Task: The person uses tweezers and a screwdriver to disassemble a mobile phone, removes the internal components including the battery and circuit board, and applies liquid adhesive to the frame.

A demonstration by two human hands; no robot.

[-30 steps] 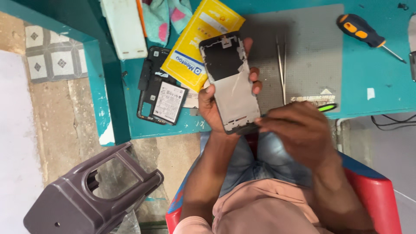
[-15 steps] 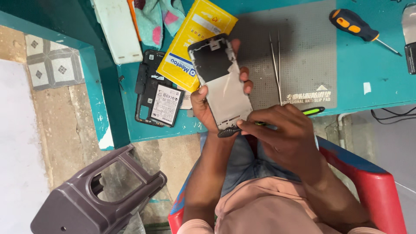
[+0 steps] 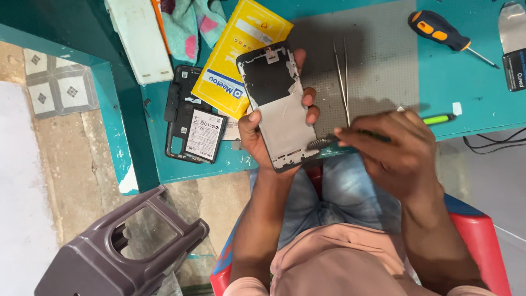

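My left hand (image 3: 257, 134) grips a phone screen panel (image 3: 279, 104) from below, its grey and black inner side facing up. My right hand (image 3: 397, 148) holds a thin tool with a green handle (image 3: 438, 119), and the tool's dark tip (image 3: 316, 144) rests against the panel's lower right corner. Both hands hover over the front edge of the teal table (image 3: 466, 82). An opened phone body with its battery (image 3: 194, 120) lies on the table to the left of the panel.
A yellow packet (image 3: 230, 60), metal tweezers (image 3: 343, 77) on a grey mat (image 3: 378, 55), an orange-black screwdriver (image 3: 441, 34), a white case (image 3: 141, 38) and a cloth (image 3: 186, 24) lie on the table. A grey plastic stool (image 3: 120, 252) stands on the floor at left.
My right hand has shifted right, drawing the tool's tip from the panel's bottom edge toward its lower right corner. The left hand keeps hold of the panel.
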